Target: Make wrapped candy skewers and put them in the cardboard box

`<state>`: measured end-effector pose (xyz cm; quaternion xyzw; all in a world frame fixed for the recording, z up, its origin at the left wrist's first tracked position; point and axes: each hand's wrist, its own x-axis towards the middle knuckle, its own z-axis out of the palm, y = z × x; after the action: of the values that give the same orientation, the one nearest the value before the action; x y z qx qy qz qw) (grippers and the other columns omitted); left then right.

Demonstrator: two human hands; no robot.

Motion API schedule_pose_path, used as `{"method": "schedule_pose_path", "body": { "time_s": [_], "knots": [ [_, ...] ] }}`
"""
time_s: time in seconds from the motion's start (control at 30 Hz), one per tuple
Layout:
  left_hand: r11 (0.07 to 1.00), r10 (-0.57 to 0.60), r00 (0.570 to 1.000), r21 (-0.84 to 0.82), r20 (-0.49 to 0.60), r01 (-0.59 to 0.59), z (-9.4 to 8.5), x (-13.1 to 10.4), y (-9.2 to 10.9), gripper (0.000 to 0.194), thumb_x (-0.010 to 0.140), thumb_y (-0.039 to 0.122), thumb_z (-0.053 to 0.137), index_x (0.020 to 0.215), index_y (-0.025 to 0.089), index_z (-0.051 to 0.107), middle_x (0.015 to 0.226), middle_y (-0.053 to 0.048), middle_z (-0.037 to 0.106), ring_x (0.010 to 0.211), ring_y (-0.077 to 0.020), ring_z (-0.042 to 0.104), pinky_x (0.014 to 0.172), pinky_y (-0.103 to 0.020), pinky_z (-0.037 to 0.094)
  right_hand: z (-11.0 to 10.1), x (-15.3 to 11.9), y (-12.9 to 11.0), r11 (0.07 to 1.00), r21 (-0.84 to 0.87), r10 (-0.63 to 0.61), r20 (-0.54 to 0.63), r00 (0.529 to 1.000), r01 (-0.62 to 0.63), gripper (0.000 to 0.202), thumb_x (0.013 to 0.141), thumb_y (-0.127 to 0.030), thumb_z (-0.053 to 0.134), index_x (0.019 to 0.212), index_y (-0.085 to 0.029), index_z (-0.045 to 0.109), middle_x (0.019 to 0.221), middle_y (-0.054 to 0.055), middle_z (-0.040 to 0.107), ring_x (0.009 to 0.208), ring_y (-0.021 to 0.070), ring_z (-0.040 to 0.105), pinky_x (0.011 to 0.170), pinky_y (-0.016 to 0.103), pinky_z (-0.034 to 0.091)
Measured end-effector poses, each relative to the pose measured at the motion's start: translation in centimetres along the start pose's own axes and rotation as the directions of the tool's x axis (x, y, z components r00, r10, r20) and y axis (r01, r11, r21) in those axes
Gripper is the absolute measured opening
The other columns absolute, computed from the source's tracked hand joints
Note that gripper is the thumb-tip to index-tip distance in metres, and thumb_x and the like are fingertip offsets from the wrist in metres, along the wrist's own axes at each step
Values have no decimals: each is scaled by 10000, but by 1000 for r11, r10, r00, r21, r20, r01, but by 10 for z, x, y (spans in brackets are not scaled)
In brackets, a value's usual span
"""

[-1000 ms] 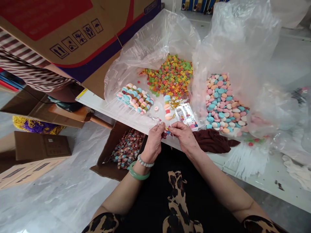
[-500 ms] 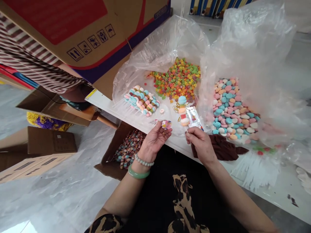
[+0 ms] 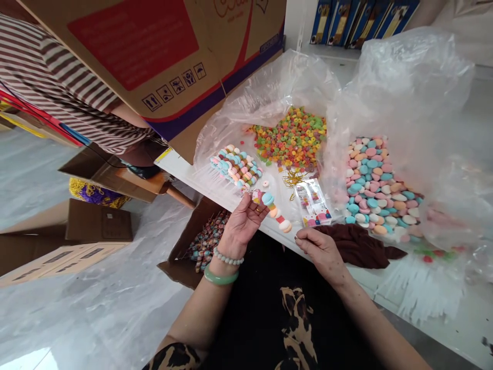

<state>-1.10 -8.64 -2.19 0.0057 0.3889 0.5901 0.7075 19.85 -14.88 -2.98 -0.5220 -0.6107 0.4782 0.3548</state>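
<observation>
Head view: right grip (image 3: 321,253) pinches candy skewer (image 3: 276,211) by its stick end. Left grip (image 3: 243,223) holds printed wrapper (image 3: 257,196) (skewer's tip beside it).

We take this for a candy-packing workshop: loose sweets (image 3: 295,141) lie heaped on clear plastic (image 3: 389,82) across our white counter (image 3: 185,171), near a printed carton (image 3: 134,46) and a box (image 3: 175,274) of candy sticks (image 3: 210,239).

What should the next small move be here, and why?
Probably the right hand should ease the skewer, blue end first, into the bag. The left hand holds the bag by its fingers, the right grips the skewer's opposite end, and the blue end sits right by the bag. Whether its tip is inside, I cannot tell.
</observation>
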Motion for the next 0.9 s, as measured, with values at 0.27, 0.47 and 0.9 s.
{"method": "schedule_pose_path", "body": {
  "time_s": [0.27,0.47,0.9],
  "knots": [
    [923,213,961,286,177,-257,-9,1,1,267,655,351,839,797,144,746,811,-61,740,754,-166,683,809,-316,542,-4,-3,3,924,-340,-205,-51,978,176,158,876,-260,534,754,-244,633,772,26,657,736,190,603,710,311,434],
    [875,142,963,425,230,-231,-22,5,12,280,669,385,825,779,135,763,781,-75,737,697,-158,664,745,-309,533,-12,-4,8,796,-549,-324,-30,946,255,190,904,-241,500,811,-234,665,820,64,663,793,211,607,754,326,444],
    [827,146,951,493,274,-269,-22,2,-1,288,644,420,830,735,158,754,755,-57,722,696,-146,636,720,-277,510,10,3,6,915,261,282,135,950,-308,150,731,-305,669,637,-200,619,556,-31,511,512,114,411,521,269,304]
  ]
}}
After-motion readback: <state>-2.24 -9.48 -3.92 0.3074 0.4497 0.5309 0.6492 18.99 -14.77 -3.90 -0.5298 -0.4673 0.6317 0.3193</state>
